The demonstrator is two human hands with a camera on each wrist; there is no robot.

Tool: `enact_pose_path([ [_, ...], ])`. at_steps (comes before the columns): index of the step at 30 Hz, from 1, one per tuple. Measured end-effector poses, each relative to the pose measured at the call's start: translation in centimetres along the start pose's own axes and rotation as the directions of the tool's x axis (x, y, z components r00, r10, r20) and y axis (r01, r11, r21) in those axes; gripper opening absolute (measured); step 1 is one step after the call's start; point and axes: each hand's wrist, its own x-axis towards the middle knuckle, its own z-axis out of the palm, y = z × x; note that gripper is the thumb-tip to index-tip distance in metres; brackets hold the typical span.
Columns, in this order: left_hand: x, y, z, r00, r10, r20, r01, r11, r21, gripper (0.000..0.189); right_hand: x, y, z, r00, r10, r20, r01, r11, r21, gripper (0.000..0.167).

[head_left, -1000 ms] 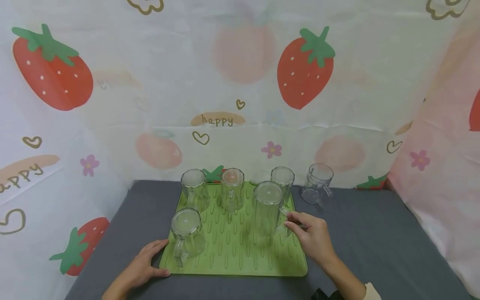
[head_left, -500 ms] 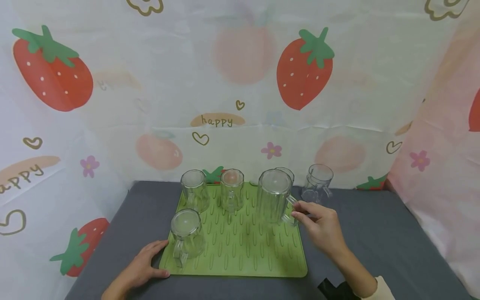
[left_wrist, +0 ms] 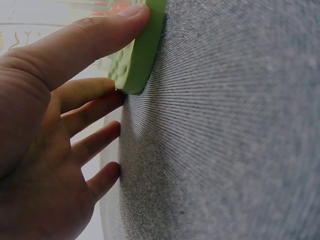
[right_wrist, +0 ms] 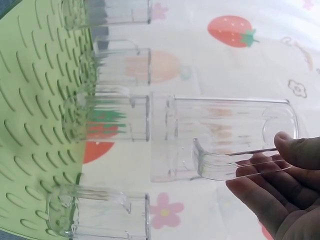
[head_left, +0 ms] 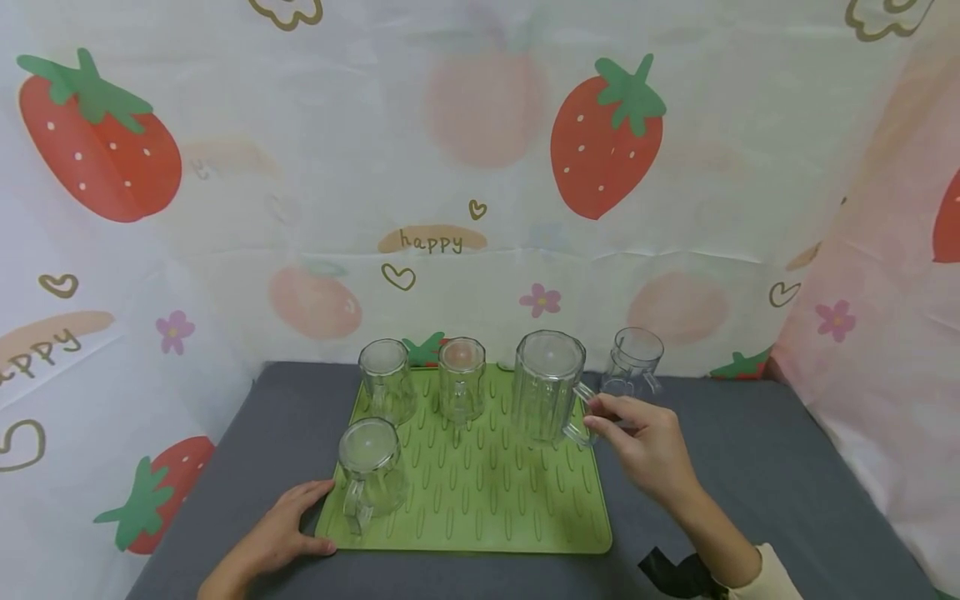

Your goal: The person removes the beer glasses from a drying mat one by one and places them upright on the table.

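Note:
My right hand [head_left: 645, 446] pinches the handle of a clear glass mug [head_left: 542, 392] between thumb and fingers, over the back right part of the green mat [head_left: 487, 500]. In the right wrist view, this mug [right_wrist: 225, 120] is raised above the mugs standing on the mat. In the head view it hides the back right mug behind it. My left hand [head_left: 273, 537] rests at the mat's front left corner, fingers straight. Its thumb [left_wrist: 107, 35] touches the mat's front edge and a fingertip touches the corner.
On the mat stand a front left mug [head_left: 373, 475], a back left mug [head_left: 387, 383] and a back middle mug [head_left: 462, 383]. Another glass mug [head_left: 634, 362] stands on the grey cloth [head_left: 750, 467] right of the mat. A strawberry-print curtain [head_left: 420, 150] closes the back.
My right hand has raised the mug and carried it back and slightly right, so it now covers the back right mug. The left hand stays at the mat's corner.

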Motion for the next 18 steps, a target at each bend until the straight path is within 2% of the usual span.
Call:
enact_pose_path([
  [18,0.00,0.22,-0.10,1.000,-0.021,0.012,0.021,1.000,0.004,0.089,0.29,-0.28,-0.36,1.000,-0.027,0.004,0.027,0.999,0.017,0.013],
])
